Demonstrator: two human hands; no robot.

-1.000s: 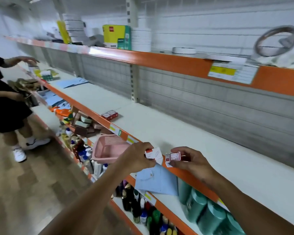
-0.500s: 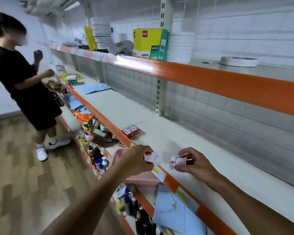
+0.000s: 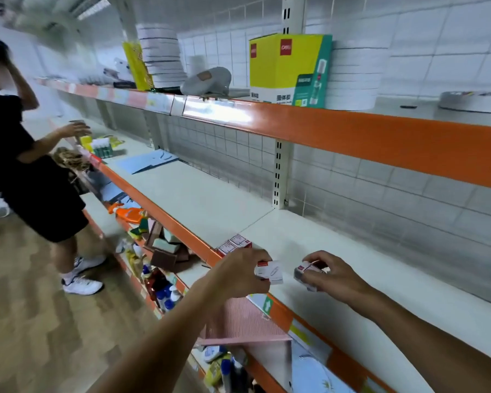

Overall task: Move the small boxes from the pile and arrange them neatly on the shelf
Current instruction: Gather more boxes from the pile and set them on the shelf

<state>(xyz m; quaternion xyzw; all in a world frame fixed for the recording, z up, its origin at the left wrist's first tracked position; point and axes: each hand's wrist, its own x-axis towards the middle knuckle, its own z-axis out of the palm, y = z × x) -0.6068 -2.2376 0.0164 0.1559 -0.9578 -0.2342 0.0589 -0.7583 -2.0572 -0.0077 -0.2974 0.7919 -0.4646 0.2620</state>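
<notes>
My left hand (image 3: pixel 240 272) grips a small white-and-red box (image 3: pixel 270 272) just above the front edge of the middle shelf (image 3: pixel 366 285). A hand's width to the right, my right hand (image 3: pixel 328 272) holds a second small box (image 3: pixel 305 275) over the same shelf. Two small red-and-white boxes (image 3: pixel 234 243) lie side by side on the shelf, just behind my left hand. The pile the boxes come from is not in view.
A pink basket (image 3: pixel 244 324) sits below the orange shelf lip. Bottles and sponges (image 3: pixel 159 251) crowd the lower shelf. A person in black (image 3: pixel 31 177) stands at the left. A yellow-green carton (image 3: pixel 289 69) and white stacks fill the top shelf. Blue paper (image 3: pixel 148 161) lies far back.
My view has swung left along the shelf. Both hands, each with its box, have come nearer to the two boxes lying on the shelf. The person at the left has raised an arm.
</notes>
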